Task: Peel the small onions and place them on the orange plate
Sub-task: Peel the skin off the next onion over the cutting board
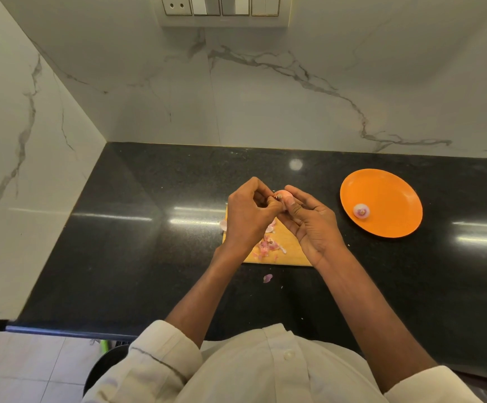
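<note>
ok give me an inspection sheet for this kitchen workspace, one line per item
surface: black speckled countertop, glossy, with light glare.
job's things: small onion held over the wooden cutting board; one peeled onion on the orange plate.
clutter: onion peel scraps on the board; one peel piece on the counter in front of it.
grips: left hand pinches at the onion's tip; right hand holds the onion.
cables: nothing seen.
surroundings: white marble-look walls; switch panel above; tiled floor lower left.
</note>
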Tool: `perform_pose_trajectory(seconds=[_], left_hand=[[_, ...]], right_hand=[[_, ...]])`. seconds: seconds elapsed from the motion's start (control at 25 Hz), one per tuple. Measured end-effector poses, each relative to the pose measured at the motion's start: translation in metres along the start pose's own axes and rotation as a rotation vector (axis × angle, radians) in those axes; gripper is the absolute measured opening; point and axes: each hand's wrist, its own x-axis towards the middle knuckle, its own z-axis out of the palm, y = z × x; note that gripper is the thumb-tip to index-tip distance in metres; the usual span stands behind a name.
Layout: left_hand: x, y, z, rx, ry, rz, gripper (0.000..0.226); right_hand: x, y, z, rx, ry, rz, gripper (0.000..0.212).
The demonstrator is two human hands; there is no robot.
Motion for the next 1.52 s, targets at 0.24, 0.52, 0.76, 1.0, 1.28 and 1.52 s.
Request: perform_pose_trajectory(seconds=[0.24,0.52,0.76,1.0,1.28,1.52], left_hand=[[-0.001,-0.004,-0.003,-0.238,0.022,-0.123,0.006],[-0.001,-0.006,-0.009,-0.251,-0.134,-0.002,0.023],[-0.001,-0.005,-0.001,-0.349,0.023,-0.034,0.010],[-0.001,-0.007,-0.006,-0.226,0.012,0.002,0.014],[-0.005,-0.003,0.001,-0.241,0.186,-0.042,0.007],[-0.002,-0.010,-0.002,-0.327,0.135,-0.109,0.005]], right_hand=[[0.001,0.001,0.001,0.104,-0.008,0.065,0.034],[-0.002,-0.005,0.000,0.070,-0.031,-0.007,0.035],[-0.003,-0.004,0.000,0.083,-0.050,0.014,0.035],[-0.004,-0.003,0.001,0.093,-0.043,0.000,0.034],[0.000,0.001,0.006,0.077,-0.045,0.007,0.032],[0.000,-0.001,0.008,0.000,-0.003,-0.027,0.037]])
